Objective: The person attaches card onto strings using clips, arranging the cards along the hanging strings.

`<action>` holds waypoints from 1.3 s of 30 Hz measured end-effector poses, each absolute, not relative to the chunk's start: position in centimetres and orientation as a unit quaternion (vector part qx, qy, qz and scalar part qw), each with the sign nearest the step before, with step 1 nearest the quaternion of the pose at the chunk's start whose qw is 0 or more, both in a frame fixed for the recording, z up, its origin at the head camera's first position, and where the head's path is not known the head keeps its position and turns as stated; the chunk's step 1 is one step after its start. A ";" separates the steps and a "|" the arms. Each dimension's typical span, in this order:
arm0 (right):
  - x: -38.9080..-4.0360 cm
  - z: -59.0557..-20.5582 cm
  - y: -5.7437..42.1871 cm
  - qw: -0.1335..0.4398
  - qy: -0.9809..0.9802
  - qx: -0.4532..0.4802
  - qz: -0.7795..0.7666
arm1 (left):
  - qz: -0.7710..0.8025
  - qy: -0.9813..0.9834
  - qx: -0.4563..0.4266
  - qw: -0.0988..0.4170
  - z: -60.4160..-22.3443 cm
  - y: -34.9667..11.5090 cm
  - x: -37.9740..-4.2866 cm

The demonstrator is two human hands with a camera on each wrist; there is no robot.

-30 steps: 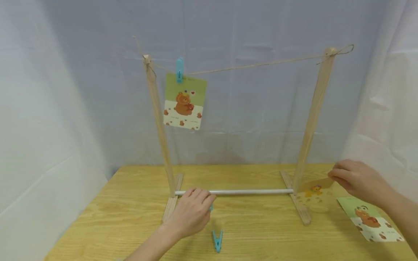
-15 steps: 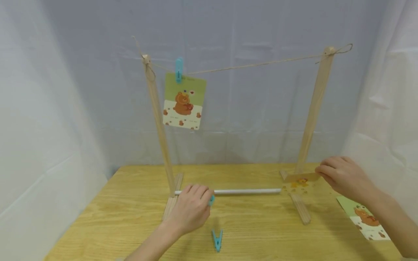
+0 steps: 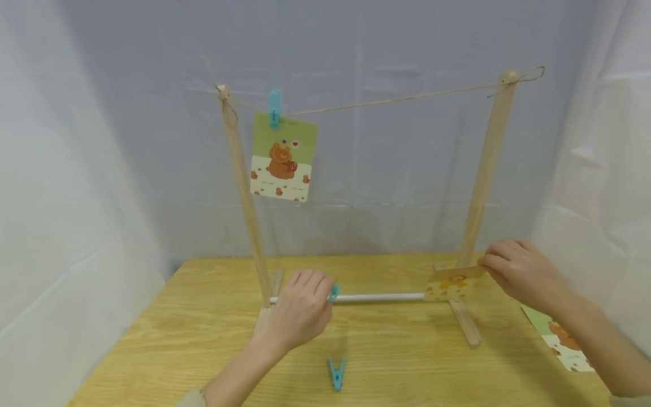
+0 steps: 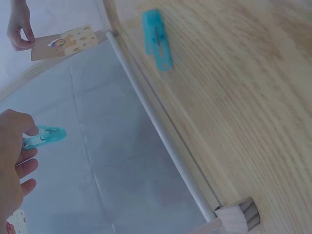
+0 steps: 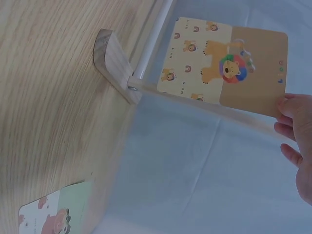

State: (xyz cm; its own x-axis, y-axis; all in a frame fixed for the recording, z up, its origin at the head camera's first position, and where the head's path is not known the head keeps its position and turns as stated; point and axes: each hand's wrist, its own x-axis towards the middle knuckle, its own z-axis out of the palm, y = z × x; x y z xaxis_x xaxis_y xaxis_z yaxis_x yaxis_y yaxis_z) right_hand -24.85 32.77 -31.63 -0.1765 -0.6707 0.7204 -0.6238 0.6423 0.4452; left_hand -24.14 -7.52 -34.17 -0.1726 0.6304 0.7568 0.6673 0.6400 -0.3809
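Observation:
My left hand (image 3: 303,308) pinches a blue clothespin (image 4: 46,137) between thumb and forefinger, in front of the stand's white crossbar (image 3: 381,297). With its fingertips my right hand (image 3: 516,277) pinches a brown-and-cream lion card (image 5: 219,68) by a corner at its brown end. The card hangs in front of the foot of the right post (image 3: 483,181). Another blue clothespin (image 3: 337,374) lies on the table in front of the stand. From the string (image 3: 386,102) hangs a green-and-white bear card (image 3: 282,169), held near its top left by a third blue clothespin (image 3: 274,109).
A second bear card (image 3: 561,339) lies on the table at the right, partly covered by the right forearm. The left post (image 3: 243,192) stands on a wooden foot on the yellow wood-grain table (image 3: 193,322). White sheeting (image 3: 381,169) encloses the back and sides.
My right hand has moved left with the lion card, which now overlaps the crossbar's right end. My left hand has risen slightly with its clothespin. The view has shifted a little.

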 end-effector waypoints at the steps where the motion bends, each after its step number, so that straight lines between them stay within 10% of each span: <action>1: -24.9 -31.6 32.7 0.484 -0.766 0.423 -0.023 | -0.022 -0.764 -0.424 0.486 -34.0 -7.5 -24.2; 39: -24.9 -29.8 28.5 0.553 -0.731 0.400 -0.004 | -0.061 -0.724 -0.398 0.560 -26.9 -5.5 -25.4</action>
